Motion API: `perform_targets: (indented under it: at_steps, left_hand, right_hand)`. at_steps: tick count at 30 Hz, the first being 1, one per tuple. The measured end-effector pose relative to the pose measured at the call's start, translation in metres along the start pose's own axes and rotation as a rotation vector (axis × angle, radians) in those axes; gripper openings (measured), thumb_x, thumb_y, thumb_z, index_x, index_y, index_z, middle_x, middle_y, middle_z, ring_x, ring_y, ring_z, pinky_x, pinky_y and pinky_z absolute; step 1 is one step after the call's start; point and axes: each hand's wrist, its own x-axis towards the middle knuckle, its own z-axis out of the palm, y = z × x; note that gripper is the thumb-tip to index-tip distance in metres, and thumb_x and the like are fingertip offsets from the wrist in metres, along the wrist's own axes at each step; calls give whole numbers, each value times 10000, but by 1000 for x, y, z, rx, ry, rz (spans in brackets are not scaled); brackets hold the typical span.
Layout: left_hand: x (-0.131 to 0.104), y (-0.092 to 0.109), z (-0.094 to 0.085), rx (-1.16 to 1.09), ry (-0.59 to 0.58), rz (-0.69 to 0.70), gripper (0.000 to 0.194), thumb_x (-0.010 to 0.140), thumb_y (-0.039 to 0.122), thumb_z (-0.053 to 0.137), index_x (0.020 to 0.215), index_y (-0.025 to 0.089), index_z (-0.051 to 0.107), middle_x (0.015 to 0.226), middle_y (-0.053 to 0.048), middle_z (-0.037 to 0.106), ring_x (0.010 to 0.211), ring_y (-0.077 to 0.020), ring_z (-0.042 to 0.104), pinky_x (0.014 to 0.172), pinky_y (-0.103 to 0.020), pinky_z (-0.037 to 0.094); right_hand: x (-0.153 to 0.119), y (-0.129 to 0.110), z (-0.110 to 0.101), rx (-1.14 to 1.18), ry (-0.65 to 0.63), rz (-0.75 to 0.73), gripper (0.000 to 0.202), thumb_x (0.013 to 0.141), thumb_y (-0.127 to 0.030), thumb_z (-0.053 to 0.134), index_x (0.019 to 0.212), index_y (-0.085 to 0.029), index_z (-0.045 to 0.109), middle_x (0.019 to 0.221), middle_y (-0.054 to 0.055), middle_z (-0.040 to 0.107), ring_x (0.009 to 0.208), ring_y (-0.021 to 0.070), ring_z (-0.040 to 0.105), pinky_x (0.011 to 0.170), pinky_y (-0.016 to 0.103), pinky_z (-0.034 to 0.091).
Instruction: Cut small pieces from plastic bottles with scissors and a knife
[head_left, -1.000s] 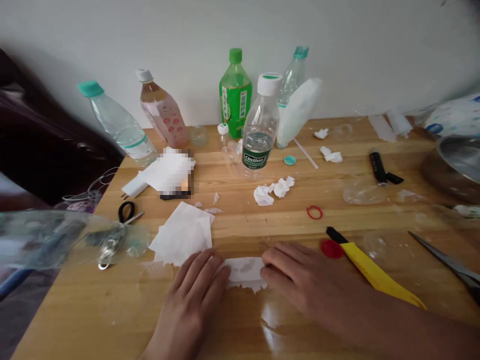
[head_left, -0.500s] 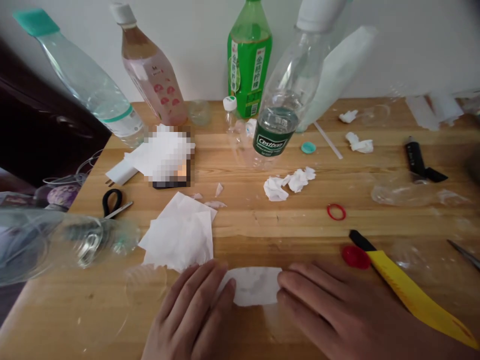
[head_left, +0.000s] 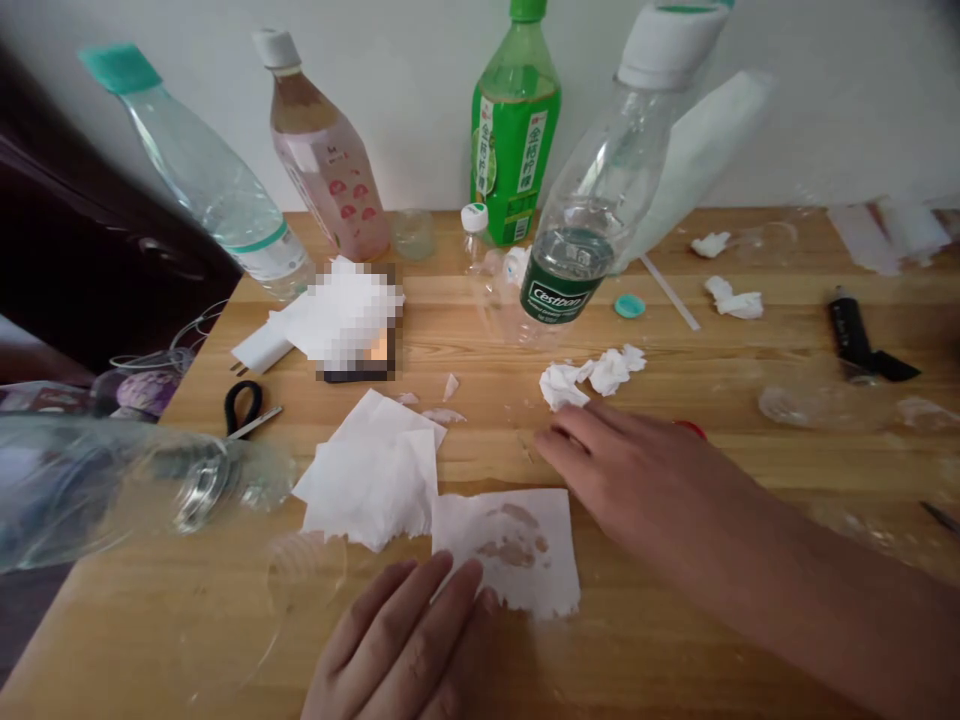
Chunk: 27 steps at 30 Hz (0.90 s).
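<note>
Two flat, open hands, left hand (head_left: 405,640) pinning the thin, tear-prone tissue (head_left: 510,545), right hand (head_left: 637,480) empty: you pinch its free edge.

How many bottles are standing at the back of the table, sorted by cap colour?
Teal cap: 1, the clear bottle
White cap: 2, the pink drink bottle and the Cestbon bottle
Green cap: 1, the green bottle
Total: 4 standing bottles

The clear bottle (head_left: 600,200) carries a dark green label reading "Cestbon". The green bottle (head_left: 514,140) bears Chinese characters, too small to read.
</note>
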Motion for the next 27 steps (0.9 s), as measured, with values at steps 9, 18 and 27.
perform_targets:
  at_steps: [9,18,27]
  left_hand:
    - [16,-5,24,93,75,-258,385,918,77,532,1302,87,554,1450,-201,521,1407,-348,420,1040,-551,514]
    - [13,-3,25,32,96,-269,353,919,59,507,1269,105,528,1394,-203,533,1394,-327,438,1059,-526,526]
    - [5,1,16,-58,208,-213,384,902,0,526,1279,74,511,1348,-209,528,1356,-277,473,1079,-403,503]
  right_hand:
    - [68,-21,1,453,-99,186,107,932,-266,606,958,-165,628,914,60,702,824,204,648,654,303,411]
    - [75,-52,10,554,-79,279,187,901,-330,647,990,-167,620,946,80,722,817,230,671,639,311,403]
    - [75,-39,-24,752,374,217,20,890,-185,591,872,-193,593,879,10,641,781,130,594,692,253,453]
